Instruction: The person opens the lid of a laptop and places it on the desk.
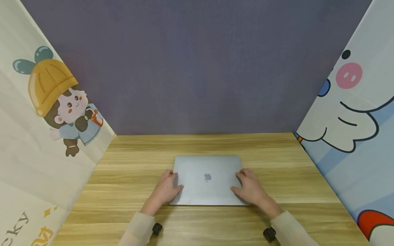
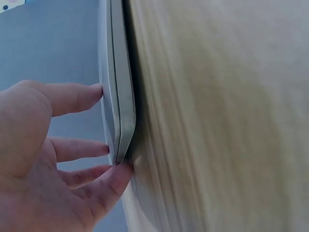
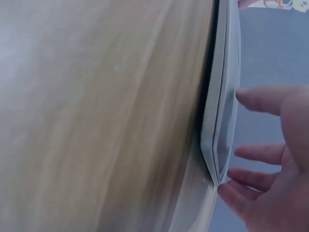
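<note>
A closed silver laptop (image 1: 197,193) with a dark apple logo on its lid lies flat at the middle of the wooden table. My left hand (image 1: 167,187) grips its left side, thumb on the lid and the other fingers along the edge. On the opposite side, my right hand (image 1: 250,188) holds the laptop in a mirrored way. In the left wrist view, the thumb (image 2: 77,99) meets the lid while a lower fingertip reaches the laptop's side corner. The right wrist view has fingertips (image 3: 229,193) at the other corner and a thumb against the lid.
The wooden table (image 1: 129,157) runs back to a dark grey-blue wall panel (image 1: 197,68). Cartoon-printed sheets stand at both sides, a left sheet (image 1: 18,136) and a right sheet (image 1: 369,164). Small black devices, such as the left one (image 1: 157,229), sit at both wrists.
</note>
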Available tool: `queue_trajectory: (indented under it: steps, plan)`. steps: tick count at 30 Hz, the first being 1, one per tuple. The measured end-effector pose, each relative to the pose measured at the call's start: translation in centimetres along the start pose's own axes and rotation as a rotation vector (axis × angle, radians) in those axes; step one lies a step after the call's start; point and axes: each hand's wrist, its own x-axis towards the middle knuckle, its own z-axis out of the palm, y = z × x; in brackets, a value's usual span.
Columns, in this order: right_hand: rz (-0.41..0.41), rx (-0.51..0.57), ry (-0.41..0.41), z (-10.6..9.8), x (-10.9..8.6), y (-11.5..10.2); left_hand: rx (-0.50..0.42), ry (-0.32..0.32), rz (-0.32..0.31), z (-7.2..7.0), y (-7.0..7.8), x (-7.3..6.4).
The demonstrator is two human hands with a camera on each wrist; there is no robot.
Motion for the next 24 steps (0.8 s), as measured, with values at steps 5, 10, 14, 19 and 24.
queue_trajectory:
  steps: [5,10,14,19,24]
  plan:
    - [-0.071,-0.056,-0.049,-0.1,-0.8,0.0,0.037,-0.033,0.046,0.0,-0.1,-0.5]
    - [-0.133,-0.082,-0.091,0.1,-1.6,0.2,0.068,-0.060,0.089,-0.3,-0.2,-1.1]
    - [-0.179,-0.092,-0.115,0.1,-2.2,0.3,0.110,-0.112,0.114,-0.4,-0.6,-1.6]
    - [-0.229,-0.117,-0.147,-0.1,-2.7,0.4,0.150,-0.153,0.156,-0.5,-1.2,-2.1]
    - [-0.269,-0.163,-0.158,-0.2,-3.0,0.8,0.171,-0.172,0.190,-0.6,-1.5,-2.1]
